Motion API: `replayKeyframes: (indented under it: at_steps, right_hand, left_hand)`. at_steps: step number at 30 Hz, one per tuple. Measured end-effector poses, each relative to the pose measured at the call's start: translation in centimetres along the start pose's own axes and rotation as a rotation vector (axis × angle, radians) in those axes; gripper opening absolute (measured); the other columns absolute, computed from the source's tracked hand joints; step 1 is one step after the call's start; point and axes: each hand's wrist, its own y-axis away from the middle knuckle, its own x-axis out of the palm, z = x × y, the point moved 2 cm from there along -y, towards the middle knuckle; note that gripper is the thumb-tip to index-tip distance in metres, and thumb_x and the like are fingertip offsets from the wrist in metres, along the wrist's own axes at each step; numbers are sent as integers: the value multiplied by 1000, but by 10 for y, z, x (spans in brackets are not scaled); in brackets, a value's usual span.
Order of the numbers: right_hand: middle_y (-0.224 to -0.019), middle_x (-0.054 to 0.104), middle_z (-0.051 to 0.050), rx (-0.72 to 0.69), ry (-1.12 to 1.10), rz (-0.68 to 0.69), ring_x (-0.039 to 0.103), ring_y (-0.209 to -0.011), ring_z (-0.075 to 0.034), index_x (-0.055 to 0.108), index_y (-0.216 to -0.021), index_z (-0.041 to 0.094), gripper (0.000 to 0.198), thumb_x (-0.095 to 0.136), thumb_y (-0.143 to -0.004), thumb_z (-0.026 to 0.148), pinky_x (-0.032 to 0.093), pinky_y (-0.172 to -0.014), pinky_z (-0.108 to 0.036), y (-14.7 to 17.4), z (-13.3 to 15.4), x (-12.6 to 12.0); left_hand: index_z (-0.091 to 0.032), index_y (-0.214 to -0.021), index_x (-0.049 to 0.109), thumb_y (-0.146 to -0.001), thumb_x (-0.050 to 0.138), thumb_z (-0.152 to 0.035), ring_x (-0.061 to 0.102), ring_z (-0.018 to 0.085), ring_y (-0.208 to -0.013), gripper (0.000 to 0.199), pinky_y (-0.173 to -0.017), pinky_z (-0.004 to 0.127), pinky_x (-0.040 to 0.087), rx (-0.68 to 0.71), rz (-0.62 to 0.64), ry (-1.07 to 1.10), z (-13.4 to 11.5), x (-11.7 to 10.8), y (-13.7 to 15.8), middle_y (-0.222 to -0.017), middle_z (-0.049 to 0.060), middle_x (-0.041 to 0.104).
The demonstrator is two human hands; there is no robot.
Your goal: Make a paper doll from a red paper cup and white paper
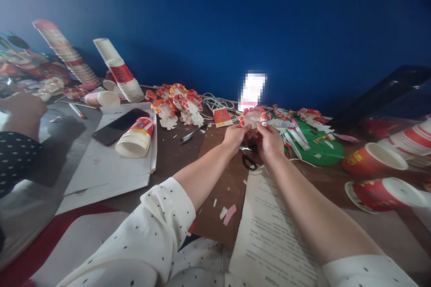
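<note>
Both my hands meet over the brown table, pinching a round paper-cup craft with a curled red-and-white rim. My left hand grips its lower left side, and my right hand its lower right. Just below them, partly hidden, lie scissors with black handles. A printed sheet runs under my right forearm. Behind the craft a bright, pixelated screen leans near the wall. Similar cut-cup crafts are heaped to the left.
Left are a dark phone, nested paper cups, tall cup stacks and a co-worker's hand. Right are a green round mat with paper strips, and red cups. A pen and paper scraps lie nearby.
</note>
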Motion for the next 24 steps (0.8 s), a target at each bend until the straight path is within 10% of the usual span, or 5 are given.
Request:
replayKeyframes:
  at_steps: [24]
  right_hand:
    - [-47, 51, 6, -9, -17, -48, 46, -40, -11, 53, -56, 21, 28, 79, -56, 34, 46, -45, -29, 6, 8, 3]
  left_hand:
    - [-14, -63, 60, -70, 72, -16, 54, 9, -47, 14, -56, 22, 45, -59, 23, -91, -4, 4, 6, -53, -1, 57]
